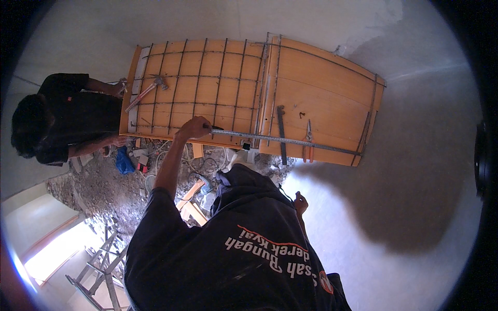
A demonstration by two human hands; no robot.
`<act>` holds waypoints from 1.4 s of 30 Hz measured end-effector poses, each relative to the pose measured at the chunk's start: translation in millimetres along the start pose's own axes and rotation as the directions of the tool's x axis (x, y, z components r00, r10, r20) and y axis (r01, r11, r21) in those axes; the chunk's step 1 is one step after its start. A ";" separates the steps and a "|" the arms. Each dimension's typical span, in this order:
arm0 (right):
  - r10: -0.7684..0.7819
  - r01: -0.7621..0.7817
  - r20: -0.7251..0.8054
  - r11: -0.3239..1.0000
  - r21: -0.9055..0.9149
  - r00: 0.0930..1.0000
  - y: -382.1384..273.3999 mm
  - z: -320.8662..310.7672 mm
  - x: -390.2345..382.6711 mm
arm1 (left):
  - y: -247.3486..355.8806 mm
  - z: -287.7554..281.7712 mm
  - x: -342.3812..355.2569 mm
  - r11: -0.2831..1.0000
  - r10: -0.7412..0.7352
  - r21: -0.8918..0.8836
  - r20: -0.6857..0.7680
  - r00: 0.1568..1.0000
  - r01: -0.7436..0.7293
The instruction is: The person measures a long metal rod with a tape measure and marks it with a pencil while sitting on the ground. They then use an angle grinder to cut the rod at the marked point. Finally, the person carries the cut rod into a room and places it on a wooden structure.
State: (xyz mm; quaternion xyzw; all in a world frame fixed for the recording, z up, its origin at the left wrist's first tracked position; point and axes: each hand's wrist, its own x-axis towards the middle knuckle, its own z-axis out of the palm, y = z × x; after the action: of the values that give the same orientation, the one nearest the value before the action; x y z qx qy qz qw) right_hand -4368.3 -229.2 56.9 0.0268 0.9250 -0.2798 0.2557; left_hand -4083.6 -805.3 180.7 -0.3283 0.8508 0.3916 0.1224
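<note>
My left hand (194, 128) is closed at the near edge of an orange panel platform, around the left end of a long grey bar (290, 140). A small black piece juts from beside its fingers; I cannot make out what it is. The bar runs right across the platform to a crossing rod near the right edge. My right hand (301, 202) hangs low beside my body, fingers curled; what it holds, if anything, is hidden. Nearest the bar are pliers with red handles (309, 142) and a dark flat metal bar (281, 135).
A grid of thin steel rods (222, 79) covers the platform's left half, with a hammer (148, 93) on it. A co-worker (83, 114) stands at the left end, hands at its edge. Rubble (114, 192), cables, a blue bag (124, 160) and wood offcuts (192, 210) lie below. A ladder (101, 269) stands lower left.
</note>
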 end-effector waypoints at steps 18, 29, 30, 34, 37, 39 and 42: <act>-0.064 0.063 -0.059 0.998 -0.018 0.996 0.8 4.3 0.4 | 12.4 -4.9 0.9 0.998 -0.050 -0.021 0.035 0.998 0.051; 0.014 -0.014 -0.002 1.000 0.012 1.000 7.9 3.1 5.3 | 10.6 -4.4 5.5 0.997 -0.071 -0.009 0.069 0.995 0.072; -0.006 0.006 -0.020 1.000 0.019 1.000 7.2 2.1 4.8 | 9.9 -3.7 6.9 0.998 -0.066 -0.008 0.070 0.995 0.066; -0.030 0.031 -0.018 1.000 0.008 0.999 -11.4 -0.4 -6.4 | 3.6 -3.2 3.7 0.997 -0.078 0.000 0.074 0.994 0.078; 0.006 -0.006 0.021 1.000 -0.011 1.000 -18.7 -2.7 -8.1 | 0.8 -2.4 -0.8 0.996 -0.088 -0.014 0.072 0.994 0.089; 0.018 -0.018 0.008 1.000 -0.013 1.000 -6.5 -5.5 -0.6 | 8.0 -2.2 5.0 0.997 -0.075 -0.006 0.067 0.995 0.076; 0.006 -0.007 -0.022 1.000 -0.020 1.000 11.6 -3.2 10.2 | 14.6 -1.9 12.2 0.998 -0.058 0.022 0.054 0.997 0.057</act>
State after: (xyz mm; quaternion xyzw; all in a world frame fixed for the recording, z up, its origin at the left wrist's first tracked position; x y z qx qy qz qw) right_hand -4376.3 -218.7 48.3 0.0302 0.9305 -0.2691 0.2466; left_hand -4102.3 -805.3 184.8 -0.3404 0.8414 0.3881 0.1601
